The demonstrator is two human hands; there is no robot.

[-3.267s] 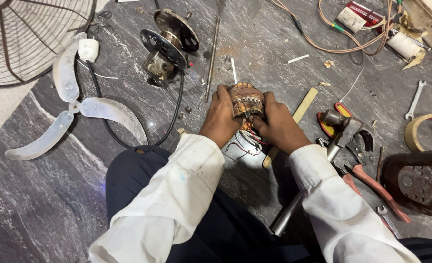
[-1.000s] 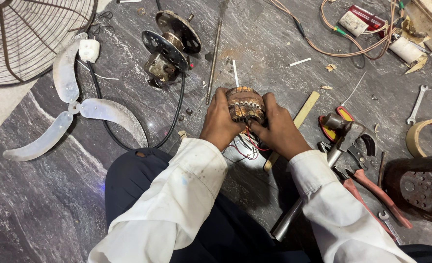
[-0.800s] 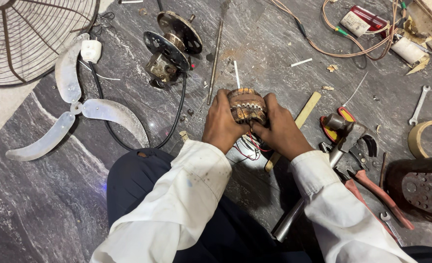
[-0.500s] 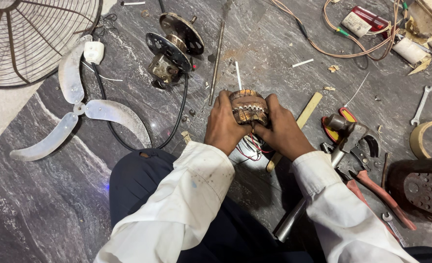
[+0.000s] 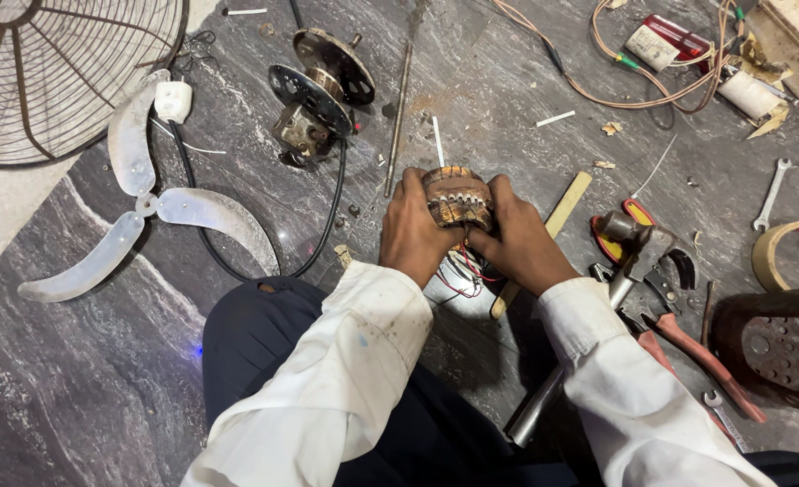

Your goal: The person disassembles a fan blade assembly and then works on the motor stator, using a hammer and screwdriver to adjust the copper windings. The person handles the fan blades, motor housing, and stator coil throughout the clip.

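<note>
A brown copper-wound motor stator (image 5: 457,196) is gripped between both hands just above the grey marble floor. My left hand (image 5: 412,232) clasps its left side, and my right hand (image 5: 517,239) clasps its right side. Thin red and black wires (image 5: 458,272) hang from under the stator between my wrists. Both arms wear white sleeves. A pale wooden stick (image 5: 548,233) lies partly under my right hand.
A clear three-blade fan propeller (image 5: 138,212) and a wire fan guard (image 5: 66,72) lie at left. A motor housing with black cable (image 5: 314,95) sits ahead. Pliers and a hammer (image 5: 652,271), a wrench (image 5: 771,191), a tape roll (image 5: 792,252) and a dark round casing (image 5: 778,347) crowd the right.
Both hands have kept hold of the stator, shifting it only slightly. The view has drifted a little, so everything sits marginally lower and to the right.
</note>
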